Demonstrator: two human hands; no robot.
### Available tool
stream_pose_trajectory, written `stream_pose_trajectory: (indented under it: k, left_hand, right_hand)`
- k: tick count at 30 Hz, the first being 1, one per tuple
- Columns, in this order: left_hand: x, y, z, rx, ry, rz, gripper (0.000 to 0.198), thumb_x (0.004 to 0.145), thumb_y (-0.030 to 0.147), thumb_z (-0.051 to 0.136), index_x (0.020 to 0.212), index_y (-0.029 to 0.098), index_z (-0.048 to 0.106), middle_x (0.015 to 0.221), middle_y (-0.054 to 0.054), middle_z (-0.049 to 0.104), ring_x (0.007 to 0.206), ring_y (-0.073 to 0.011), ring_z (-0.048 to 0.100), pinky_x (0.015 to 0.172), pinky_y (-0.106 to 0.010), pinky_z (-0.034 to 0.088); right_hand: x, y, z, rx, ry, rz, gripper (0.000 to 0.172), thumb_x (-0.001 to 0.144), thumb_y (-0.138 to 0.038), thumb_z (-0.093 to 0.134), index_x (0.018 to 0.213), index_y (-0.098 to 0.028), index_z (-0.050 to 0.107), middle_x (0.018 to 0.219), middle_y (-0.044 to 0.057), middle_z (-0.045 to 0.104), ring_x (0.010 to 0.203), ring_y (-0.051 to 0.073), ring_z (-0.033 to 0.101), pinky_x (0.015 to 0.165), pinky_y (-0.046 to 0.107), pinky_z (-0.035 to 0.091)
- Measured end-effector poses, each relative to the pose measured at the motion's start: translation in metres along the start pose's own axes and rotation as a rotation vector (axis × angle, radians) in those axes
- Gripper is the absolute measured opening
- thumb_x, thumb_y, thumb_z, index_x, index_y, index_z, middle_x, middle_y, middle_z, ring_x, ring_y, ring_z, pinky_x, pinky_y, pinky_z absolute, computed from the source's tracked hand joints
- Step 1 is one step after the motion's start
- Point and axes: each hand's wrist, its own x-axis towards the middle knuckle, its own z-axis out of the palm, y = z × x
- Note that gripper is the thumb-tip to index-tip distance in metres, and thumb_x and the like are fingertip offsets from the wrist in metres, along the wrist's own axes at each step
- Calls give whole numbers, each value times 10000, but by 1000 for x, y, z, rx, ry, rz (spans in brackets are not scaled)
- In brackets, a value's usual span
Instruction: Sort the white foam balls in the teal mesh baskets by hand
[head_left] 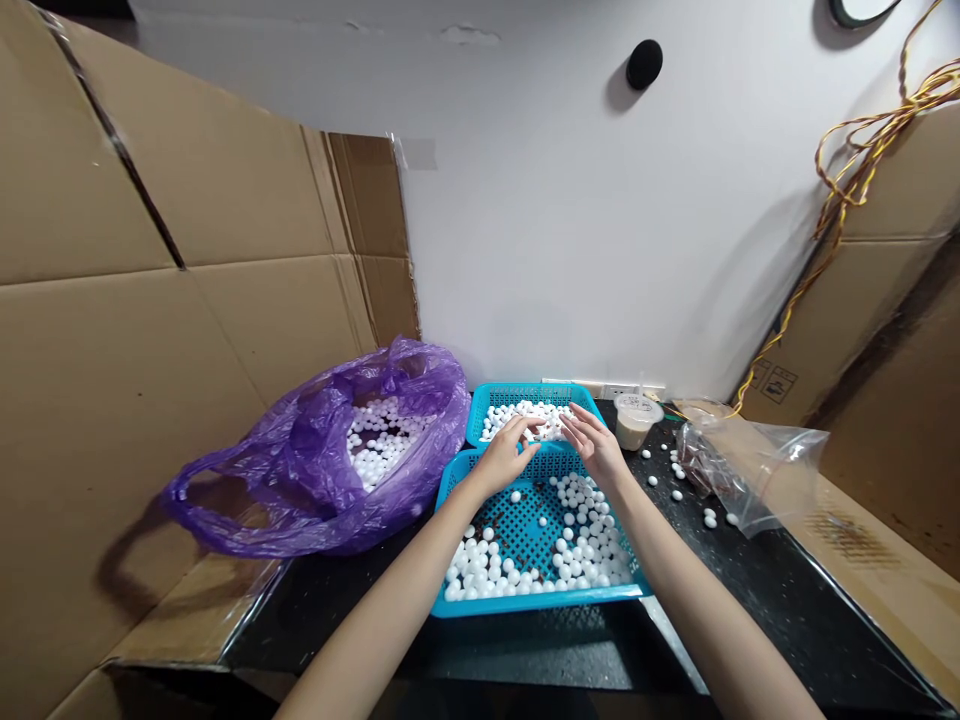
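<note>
Two blue plastic baskets sit on the black table. The near basket (457, 606) holds several small white balls (577, 545); the far basket (480, 405) holds more white balls (517, 412). My left hand (506, 452) hovers over the far rim of the near basket, its fingers curled and pinched together on something I cannot make out. My right hand (594, 440) is beside it, fingers stretched out toward the left hand, with nothing seen in it.
A purple plastic bag (315, 470) of white balls lies left of the baskets. A lidded cup (636, 418) and a clear plastic bag (750, 460) stand to the right, with loose balls (709, 518) on the black table (750, 590). Cardboard lines both sides.
</note>
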Motion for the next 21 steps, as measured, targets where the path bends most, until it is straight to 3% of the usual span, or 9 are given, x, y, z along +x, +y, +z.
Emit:
stream_pose_trajectory:
  k: [3, 7, 10, 15, 21]
  left_hand:
    - [-1, -2, 1, -21, -68, -14, 288, 778, 271, 488, 1054, 214, 547, 991, -38, 572, 731, -124, 525, 662, -253, 435]
    - [-6, -1, 3, -44, -358, 35, 204, 777, 313, 496, 880, 195, 628, 848, -28, 620, 718, -129, 552, 635, -231, 429]
    - [-9, 3, 9, -7, -527, 95, 223, 773, 349, 508, 885, 207, 638, 852, -32, 608, 752, -134, 558, 617, -214, 417]
    - [-10, 12, 17, 96, -673, 149, 247, 775, 363, 513, 958, 225, 608, 941, -42, 547, 817, -142, 539, 644, -214, 405]
    - [-12, 11, 23, 198, -745, 165, 235, 781, 372, 498, 935, 232, 608, 890, -31, 523, 749, -132, 520, 608, -210, 381]
  right_hand:
    - [0, 0, -1, 6, 1, -6, 340, 565, -200, 715, 895, -240, 641, 1043, 12, 602, 1080, 202, 511, 893, 289, 444]
    - [2, 1, -4, -36, -26, -11, 304, 594, -226, 698, 893, -235, 645, 1005, 20, 619, 1071, 206, 517, 888, 302, 441]
    - [2, 2, -3, -54, -28, 3, 259, 593, -243, 699, 848, -224, 653, 991, 20, 622, 1025, 212, 547, 864, 312, 453]
    - [0, -1, 0, -15, 0, 24, 206, 584, -245, 702, 781, -201, 659, 986, 20, 621, 948, 200, 582, 829, 299, 464]
    - [0, 0, -1, -26, 10, 55, 172, 589, -244, 690, 749, -200, 647, 965, 23, 625, 902, 189, 592, 792, 297, 470]
